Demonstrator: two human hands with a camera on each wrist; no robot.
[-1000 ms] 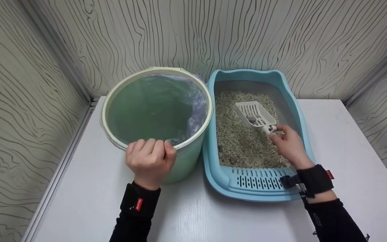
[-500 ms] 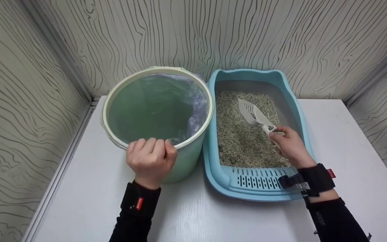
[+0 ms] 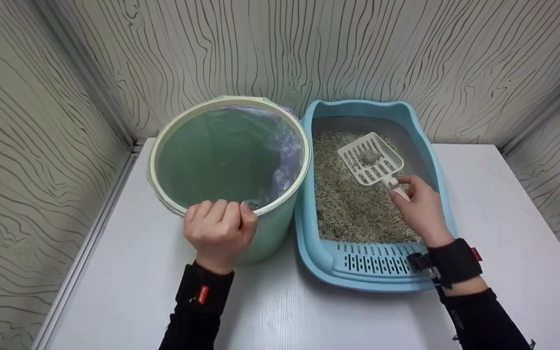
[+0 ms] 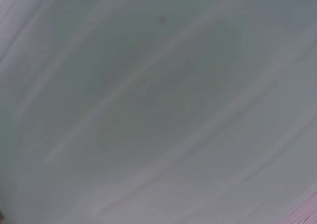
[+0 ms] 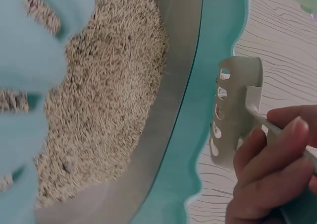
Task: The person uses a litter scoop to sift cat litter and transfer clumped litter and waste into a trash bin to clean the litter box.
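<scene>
**Scoop lifted over litter, other hand on bin rim**

Right hand (image 3: 420, 210) pinches the handle of a white slotted scoop (image 3: 371, 158), thumb and fingers curled round it; scoop head is held above the litter (image 3: 353, 209), tilted up toward the far end, with a small grey clump (image 3: 368, 156) sitting in it; in the right wrist view the scoop (image 5: 237, 115) shows edge-on with the fingers (image 5: 270, 154) wrapped on its handle, litter (image 5: 104, 90) spread below inside the grey inner wall; a few dark bits lie in the litter near the left wall.

Left hand (image 3: 219, 232) grips the near rim of the green bin (image 3: 270, 228), fingers curled over the cream rim, thumb on the inner side; a clear plastic liner (image 3: 287, 155) hangs inside the bin along its right wall; the left wrist view shows only a blurred pale green surface, nothing more can be told from it.

Blue litter box (image 3: 372, 272) stands just right of the bin, touching or nearly touching it; slotted step at its near end; both stand on the white tabletop (image 3: 124, 272); black wristbands and black sleeves on both arms; wavy-line patterned walls (image 3: 406, 53) behind and to both sides.
</scene>
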